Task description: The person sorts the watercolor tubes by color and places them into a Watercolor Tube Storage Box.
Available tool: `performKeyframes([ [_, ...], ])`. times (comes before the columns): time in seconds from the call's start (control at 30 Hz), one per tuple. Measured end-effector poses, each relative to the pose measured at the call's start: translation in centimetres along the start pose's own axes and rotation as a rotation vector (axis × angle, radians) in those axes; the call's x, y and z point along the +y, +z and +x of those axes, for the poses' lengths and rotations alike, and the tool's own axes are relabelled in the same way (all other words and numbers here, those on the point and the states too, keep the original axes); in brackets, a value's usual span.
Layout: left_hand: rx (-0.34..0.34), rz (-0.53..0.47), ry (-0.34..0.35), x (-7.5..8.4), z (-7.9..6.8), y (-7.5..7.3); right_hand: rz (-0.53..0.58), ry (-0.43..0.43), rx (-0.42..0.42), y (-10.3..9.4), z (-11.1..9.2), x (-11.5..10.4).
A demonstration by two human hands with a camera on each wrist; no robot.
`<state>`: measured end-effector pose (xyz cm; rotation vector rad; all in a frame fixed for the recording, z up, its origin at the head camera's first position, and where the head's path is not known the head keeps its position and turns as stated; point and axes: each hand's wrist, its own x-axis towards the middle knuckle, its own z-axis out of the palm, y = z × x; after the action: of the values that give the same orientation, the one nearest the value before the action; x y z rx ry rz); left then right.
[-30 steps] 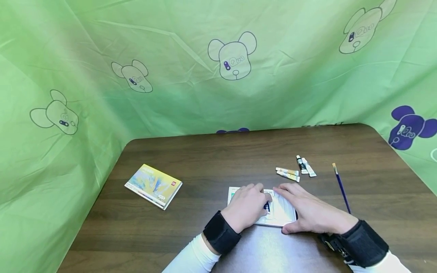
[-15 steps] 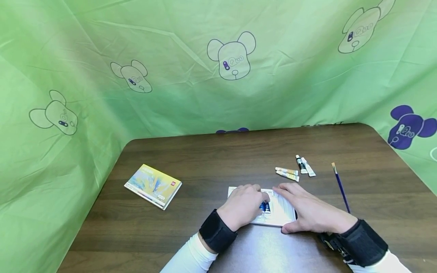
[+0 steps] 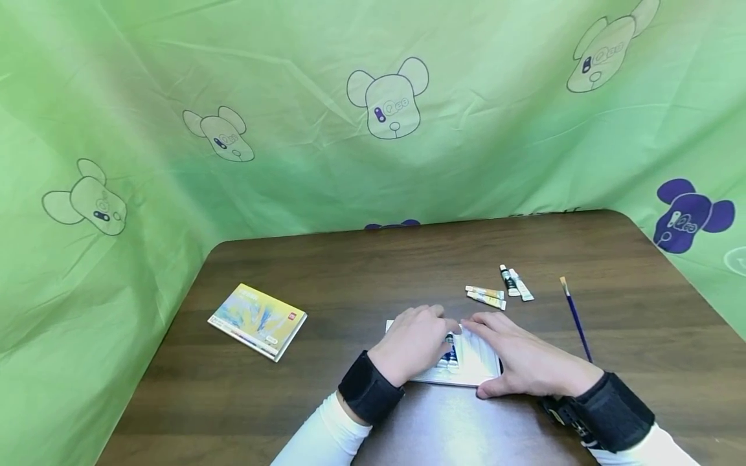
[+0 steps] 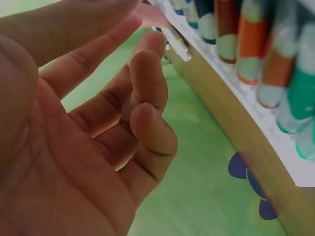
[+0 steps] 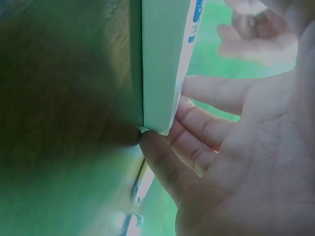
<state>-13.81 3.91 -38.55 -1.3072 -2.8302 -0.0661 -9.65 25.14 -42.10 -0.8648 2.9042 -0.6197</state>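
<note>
Well left of my hands: flat yellow-and-blue printed box (or pad, can't tell). My left hand over shallow white rectangular tray, fingers loosely bent by small blue-labelled tubes; can't tell if pinching one. Orange-labelled tube, green-labelled tube, others fill row there. Beyond right fingers, on table: two small yellow-labelled tubes, dark-labelled tube, whitish tube. Four out, many inside: partway, I judge. My right hand grips tray's right end between thumb and fingers. Right of it: slim purple-handled paintbrush, untouched.
</note>
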Motion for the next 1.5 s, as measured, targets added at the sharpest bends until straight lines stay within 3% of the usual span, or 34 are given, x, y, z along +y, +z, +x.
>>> performKeyframes([
  [0.13,-0.009,-0.008,0.022,-0.5,1.6,-0.4,0.001,0.01,-0.007,0.0,-0.1,0.1],
  [0.4,-0.092,-0.084,0.04,-2.1,6.0,-0.8,0.0,0.003,-0.003,0.0,-0.1,0.0],
  [0.67,-0.092,-0.093,0.072,-2.4,9.3,-0.1,0.022,0.022,-0.022,0.0,0.0,-0.1],
  [1.07,-0.047,-0.012,0.098,-1.2,11.7,1.1,0.0,-0.021,0.021,0.0,0.0,0.3],
  [1.33,-0.017,0.099,0.167,-0.8,12.2,1.4,-0.009,-0.038,0.032,0.1,0.1,0.3],
  [1.5,-0.026,0.098,0.196,-0.4,12.4,1.6,-0.013,-0.043,0.042,0.2,0.1,0.4],
])
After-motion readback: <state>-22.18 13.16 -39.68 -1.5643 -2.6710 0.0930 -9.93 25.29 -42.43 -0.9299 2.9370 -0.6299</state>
